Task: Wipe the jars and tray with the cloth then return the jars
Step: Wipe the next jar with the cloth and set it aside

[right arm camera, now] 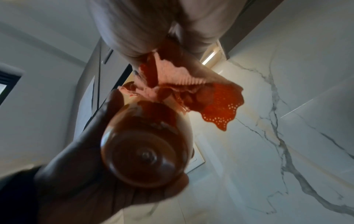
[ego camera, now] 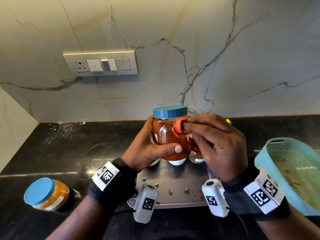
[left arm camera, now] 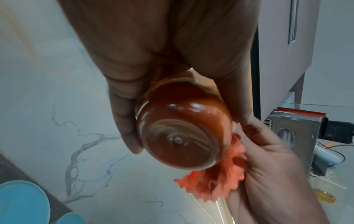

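Note:
My left hand (ego camera: 154, 146) grips a jar of red-brown paste (ego camera: 167, 135) with a blue lid (ego camera: 170, 112), held upright above the tray. My right hand (ego camera: 213, 141) holds an orange cloth (ego camera: 179, 127) bunched against the jar's right side. From the left wrist view the jar's round bottom (left arm camera: 182, 136) shows, with the cloth (left arm camera: 216, 181) hanging at its lower right. In the right wrist view the cloth (right arm camera: 191, 91) drapes over the jar (right arm camera: 145, 148). The steel tray (ego camera: 176, 187) lies below my hands with specks on it. More jars (ego camera: 176, 161) stand at its far edge, mostly hidden.
A blue-lidded jar of orange-yellow contents (ego camera: 46, 194) stands on the black counter (ego camera: 60, 153) at the left. A teal mesh basket (ego camera: 292, 172) sits at the right. The marble wall carries a switch panel (ego camera: 101, 64).

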Available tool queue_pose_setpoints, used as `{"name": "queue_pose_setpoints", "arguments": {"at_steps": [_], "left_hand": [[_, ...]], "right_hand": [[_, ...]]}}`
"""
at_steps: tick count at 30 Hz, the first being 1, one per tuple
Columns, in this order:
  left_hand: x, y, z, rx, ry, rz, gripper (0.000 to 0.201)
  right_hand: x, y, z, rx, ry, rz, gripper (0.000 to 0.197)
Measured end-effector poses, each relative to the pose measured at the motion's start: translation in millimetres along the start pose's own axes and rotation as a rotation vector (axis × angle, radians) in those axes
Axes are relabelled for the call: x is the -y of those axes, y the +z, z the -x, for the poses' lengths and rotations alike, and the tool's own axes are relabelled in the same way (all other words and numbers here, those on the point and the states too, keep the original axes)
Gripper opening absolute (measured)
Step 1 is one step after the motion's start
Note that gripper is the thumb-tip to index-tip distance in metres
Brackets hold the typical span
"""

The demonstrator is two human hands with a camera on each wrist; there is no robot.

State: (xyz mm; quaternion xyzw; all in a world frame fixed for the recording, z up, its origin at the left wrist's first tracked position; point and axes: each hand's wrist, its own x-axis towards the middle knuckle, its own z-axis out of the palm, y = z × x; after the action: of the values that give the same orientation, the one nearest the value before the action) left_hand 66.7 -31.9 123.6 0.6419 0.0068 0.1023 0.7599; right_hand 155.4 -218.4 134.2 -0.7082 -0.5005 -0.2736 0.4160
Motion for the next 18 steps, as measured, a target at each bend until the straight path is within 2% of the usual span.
{"name": "queue_pose_setpoints", "arguments": {"at_steps": [4, 6, 9, 11, 15, 18], "left_hand": [[-4.0, -1.2, -8.9, -0.002, 0.020, -0.028, 0.097], [-1.8, -6.3, -12.0, -0.005, 0.007, -0.010, 0.095], [3.4, -12.1, -11.0, -0.032, -0.035, 0.007, 0.103], [7.1, -11.0, -9.4, -0.027, -0.029, 0.014, 0.100], [6.0, -0.8, -10.1, 0.037, 0.006, -0.042, 0.081], [4.6, 0.5, -13.2, 0.024, -0.001, -0.039, 0.081]], "right_hand": [[-2.8, 2.4, -6.5, -0.054, 0.053, -0.019, 0.019], [0.9, 4.9, 4.3, -0.017, 0.012, 0.004, 0.021], [3.8, 6.2, 20.6, 0.090, -0.100, 0.030, 0.022], [0.7, 4.0, 18.3, 0.110, -0.110, 0.005, 0.020], [-9.1, 0.8, -8.4, -0.033, 0.043, -0.025, 0.021], [-8.8, 1.5, -16.6, -0.074, 0.077, -0.052, 0.021]]}}
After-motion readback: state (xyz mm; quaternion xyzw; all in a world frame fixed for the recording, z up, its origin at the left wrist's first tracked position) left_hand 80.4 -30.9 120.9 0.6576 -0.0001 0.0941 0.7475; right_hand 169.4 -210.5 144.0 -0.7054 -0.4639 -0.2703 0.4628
